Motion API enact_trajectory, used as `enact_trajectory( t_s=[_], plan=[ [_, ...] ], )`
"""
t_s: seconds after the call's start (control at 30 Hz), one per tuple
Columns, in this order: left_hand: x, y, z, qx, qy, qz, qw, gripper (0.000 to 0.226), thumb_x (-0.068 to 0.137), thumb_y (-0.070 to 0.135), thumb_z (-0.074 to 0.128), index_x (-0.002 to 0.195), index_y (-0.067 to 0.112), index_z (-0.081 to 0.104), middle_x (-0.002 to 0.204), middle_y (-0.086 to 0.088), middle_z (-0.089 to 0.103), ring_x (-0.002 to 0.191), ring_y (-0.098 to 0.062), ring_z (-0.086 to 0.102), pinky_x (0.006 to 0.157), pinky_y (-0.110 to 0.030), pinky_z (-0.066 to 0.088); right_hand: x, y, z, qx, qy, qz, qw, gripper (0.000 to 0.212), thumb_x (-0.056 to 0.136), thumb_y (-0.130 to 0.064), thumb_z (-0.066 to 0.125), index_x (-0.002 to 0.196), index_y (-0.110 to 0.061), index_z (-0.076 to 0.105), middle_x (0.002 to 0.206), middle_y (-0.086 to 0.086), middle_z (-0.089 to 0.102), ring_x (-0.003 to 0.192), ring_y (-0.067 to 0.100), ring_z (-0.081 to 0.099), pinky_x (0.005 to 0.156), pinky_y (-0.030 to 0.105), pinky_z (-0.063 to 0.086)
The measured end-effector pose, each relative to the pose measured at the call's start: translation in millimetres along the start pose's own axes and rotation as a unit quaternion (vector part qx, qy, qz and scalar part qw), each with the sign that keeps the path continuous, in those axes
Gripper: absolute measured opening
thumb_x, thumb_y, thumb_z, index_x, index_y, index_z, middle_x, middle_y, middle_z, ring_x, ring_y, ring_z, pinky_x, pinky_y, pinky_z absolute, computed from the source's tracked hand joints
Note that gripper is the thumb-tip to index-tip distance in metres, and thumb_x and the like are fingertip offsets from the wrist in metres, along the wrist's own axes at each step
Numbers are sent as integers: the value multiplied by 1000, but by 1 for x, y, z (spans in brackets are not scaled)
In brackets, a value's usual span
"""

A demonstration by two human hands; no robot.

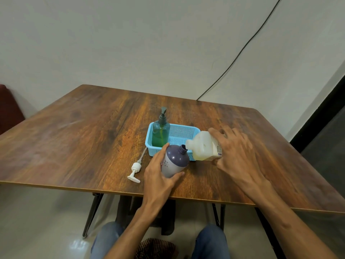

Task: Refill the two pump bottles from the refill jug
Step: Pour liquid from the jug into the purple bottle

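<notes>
Wooden bench [74,137]: left hand [157,174] grips the likely slick purple bottle [175,160] mid-body; right hand [237,156], fingers curled, clasps the probably heavier jug [202,146].

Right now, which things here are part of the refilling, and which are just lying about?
Job: jug, purple bottle, its white pump, green bottle.
Lying about: basket, cable.

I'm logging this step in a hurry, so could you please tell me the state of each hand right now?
Left hand: closed around the purple bottle.
Right hand: closed around the refill jug, which is tilted toward that bottle.
</notes>
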State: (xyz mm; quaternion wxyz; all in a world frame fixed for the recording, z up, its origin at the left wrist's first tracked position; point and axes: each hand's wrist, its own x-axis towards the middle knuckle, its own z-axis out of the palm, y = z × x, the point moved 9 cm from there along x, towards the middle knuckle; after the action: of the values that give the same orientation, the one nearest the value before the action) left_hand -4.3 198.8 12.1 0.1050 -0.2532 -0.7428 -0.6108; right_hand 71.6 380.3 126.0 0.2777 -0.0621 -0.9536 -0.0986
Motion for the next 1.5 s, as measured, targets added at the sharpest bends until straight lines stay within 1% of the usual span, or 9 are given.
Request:
enact_trajectory(
  t_s=[0.27,0.4,0.57,0.7,0.77,1.0,1.2,1.37,1.5],
  plan=[
    [0,1,1,2,-5,6,1000,95,67,38,90,148,22,43,143,7,55,129,-1,51,106,-27,48,1,-1,0,-8,-8,-4,1000,99,41,-20,98,131,-17,57,111,14,63,97,35,61,80,49,53],
    [1,2,1,1,-4,6,1000,94,66,37,90,147,19,45,142,5,56,128,0,52,105,-16,43,2,1,0,-9,-8,1,1000,100,36,-16,98,129,-16,60,108,15,64,93,37,62,78,49,53],
    [1,2,2,0,-8,7,1000,94,67,44,85,149,22,43,142,7,55,129,-1,51,106,-27,48,3,0,-1,-17,-19,-2,1000,97,43,-22,97,131,-18,58,111,13,63,97,34,60,80,47,52],
    [1,1,2,6,-5,5,1000,94,67,42,86,148,23,43,142,8,55,128,0,52,104,-32,51,4,0,-1,-21,-27,-2,999,97,45,-24,98,132,-18,58,114,15,63,100,36,61,84,50,52],
    [1,0,2,8,-4,7,1000,94,67,41,87,148,24,43,143,8,55,128,0,51,104,-31,51,4,0,0,-22,-31,0,999,97,45,-24,99,133,-18,58,116,16,64,102,37,61,86,51,52],
    [1,0,3,16,-6,7,1000,94,68,40,88,149,25,42,143,10,53,127,7,48,105,-16,44,4,0,0,-18,-44,6,999,95,50,-24,97,136,-18,57,119,15,62,106,36,59,88,51,50],
    [1,1,2,14,-4,10,1000,95,66,35,90,148,26,43,143,10,54,127,4,50,104,-20,46,4,0,-3,-21,-44,3,999,93,51,-19,95,136,-18,56,118,15,61,106,36,59,88,51,50],
    [1,1,3,12,-7,9,1000,94,67,36,90,148,25,43,142,9,54,127,7,49,103,-14,43,4,0,-1,-25,-44,3,999,96,47,-25,98,134,-19,57,116,14,62,105,36,59,87,51,51],
    [1,1,3,12,-6,10,1000,95,67,36,90,148,26,43,142,9,54,127,4,50,104,-18,45,4,0,-2,-25,-51,4,998,95,53,-26,96,137,-20,54,121,14,61,109,35,57,91,51,49]
  ],
)
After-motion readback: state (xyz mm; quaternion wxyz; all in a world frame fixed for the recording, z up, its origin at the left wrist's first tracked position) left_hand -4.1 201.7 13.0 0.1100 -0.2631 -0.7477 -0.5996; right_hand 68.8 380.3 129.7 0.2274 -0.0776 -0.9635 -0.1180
